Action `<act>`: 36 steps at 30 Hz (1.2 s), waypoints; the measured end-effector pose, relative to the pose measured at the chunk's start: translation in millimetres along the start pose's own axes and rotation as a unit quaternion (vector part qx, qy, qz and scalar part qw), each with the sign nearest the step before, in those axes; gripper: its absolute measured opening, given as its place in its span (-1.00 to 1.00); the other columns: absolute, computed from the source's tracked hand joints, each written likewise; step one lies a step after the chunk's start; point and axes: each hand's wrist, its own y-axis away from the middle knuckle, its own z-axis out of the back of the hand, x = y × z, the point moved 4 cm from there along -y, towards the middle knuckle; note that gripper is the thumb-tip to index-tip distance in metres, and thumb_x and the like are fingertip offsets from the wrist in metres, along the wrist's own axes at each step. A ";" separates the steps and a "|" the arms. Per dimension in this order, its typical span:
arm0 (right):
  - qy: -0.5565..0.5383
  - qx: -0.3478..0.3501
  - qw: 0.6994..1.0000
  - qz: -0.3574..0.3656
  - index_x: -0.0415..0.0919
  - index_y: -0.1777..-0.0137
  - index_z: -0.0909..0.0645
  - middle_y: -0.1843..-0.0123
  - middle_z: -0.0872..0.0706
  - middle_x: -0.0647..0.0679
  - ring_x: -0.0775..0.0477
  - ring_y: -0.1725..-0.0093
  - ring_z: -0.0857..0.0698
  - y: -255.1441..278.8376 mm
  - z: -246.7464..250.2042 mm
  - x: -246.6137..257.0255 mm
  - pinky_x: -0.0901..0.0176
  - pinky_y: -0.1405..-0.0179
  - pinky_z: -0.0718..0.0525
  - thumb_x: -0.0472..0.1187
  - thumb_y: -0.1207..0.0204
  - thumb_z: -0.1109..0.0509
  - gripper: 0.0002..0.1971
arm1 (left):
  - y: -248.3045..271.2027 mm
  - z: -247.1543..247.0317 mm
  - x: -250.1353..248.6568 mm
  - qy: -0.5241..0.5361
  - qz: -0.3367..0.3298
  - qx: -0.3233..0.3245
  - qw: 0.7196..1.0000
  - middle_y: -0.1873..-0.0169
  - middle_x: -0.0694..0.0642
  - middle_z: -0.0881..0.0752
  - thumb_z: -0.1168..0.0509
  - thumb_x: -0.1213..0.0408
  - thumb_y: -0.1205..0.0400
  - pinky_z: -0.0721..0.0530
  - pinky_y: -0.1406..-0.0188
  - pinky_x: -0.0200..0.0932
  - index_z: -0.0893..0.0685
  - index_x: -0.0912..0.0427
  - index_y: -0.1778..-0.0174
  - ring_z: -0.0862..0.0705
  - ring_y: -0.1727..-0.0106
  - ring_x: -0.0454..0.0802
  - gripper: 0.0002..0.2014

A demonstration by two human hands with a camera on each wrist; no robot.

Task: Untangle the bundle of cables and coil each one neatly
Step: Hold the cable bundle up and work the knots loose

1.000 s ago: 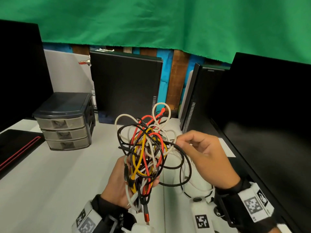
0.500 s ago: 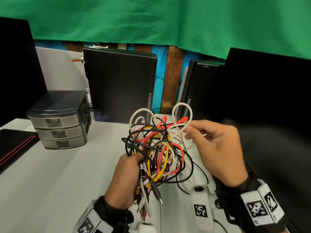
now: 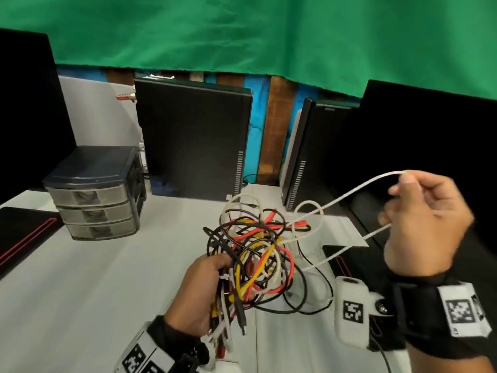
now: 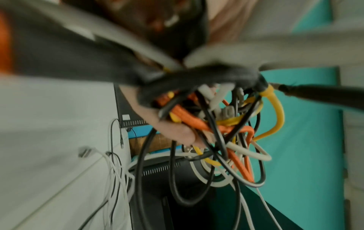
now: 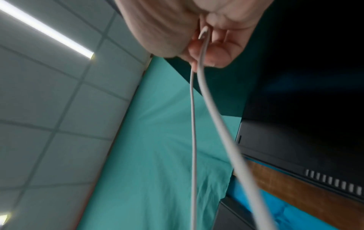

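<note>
- Your right hand (image 3: 422, 224) pinches a loop of the white cable (image 3: 357, 188), both strands running taut back into the bundle (image 3: 252, 254). Pull harder and you may cinch a knot tighter (the white one threads among black, red and yellow cables).
- Your left hand (image 3: 200, 289) is curled round the bundle's lower ends; loosen that grasp and the whole bundle could follow the pull.
- The bundle is held above the table (image 3: 94, 278), at your left hand, well apart from your right.
</note>
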 end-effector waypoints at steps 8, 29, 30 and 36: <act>0.017 -0.029 0.999 -0.001 -0.02 0.15 -0.60 0.45 -0.61 0.06 0.05 0.60 -0.44 -10.7 9.3 -12.7 0.23 0.61 -0.40 -0.25 -0.64 -0.33 -0.84 | -10.8 43.2 -25.0 0.034 -0.017 -0.096 0.995 -0.10 0.41 -0.77 -0.19 0.30 -0.60 -0.55 -0.39 0.45 -0.79 0.38 -0.16 -0.76 -0.03 0.35 -0.64; 0.209 0.442 0.872 -0.017 0.16 -0.29 -0.62 0.03 -0.79 0.14 0.18 -0.13 -0.72 78.7 -65.0 -20.0 0.16 -0.32 -0.63 -0.10 -0.60 -0.46 -0.71 | 9.3 36.3 -46.6 -0.129 -0.104 -0.047 0.985 0.25 0.34 -0.83 -0.20 0.50 -0.64 -0.69 0.00 0.26 -0.86 0.20 0.25 -0.79 0.34 0.22 -0.66; 0.169 0.442 0.880 -0.041 0.12 -0.26 -0.63 0.13 -0.78 0.04 0.13 -0.02 -0.75 76.5 -65.0 -17.3 0.19 -0.25 -0.65 -0.05 -0.57 -0.47 -0.73 | 9.2 35.3 -46.8 -0.134 -0.103 -0.044 0.985 0.24 0.35 -0.83 -0.19 0.49 -0.65 -0.69 -0.01 0.29 -0.86 0.21 0.24 -0.79 0.33 0.24 -0.67; 0.116 0.468 0.875 -0.037 -0.02 -0.03 -0.82 0.19 -0.76 0.10 0.12 0.23 -0.66 70.0 -61.4 -10.8 0.31 0.19 -0.62 -0.02 -0.47 -0.50 -0.81 | 9.3 32.2 -46.1 -0.152 -0.095 -0.046 0.983 0.15 0.39 -0.83 -0.22 0.42 -0.66 -0.69 -0.11 0.39 -0.85 0.21 0.17 -0.81 0.20 0.35 -0.72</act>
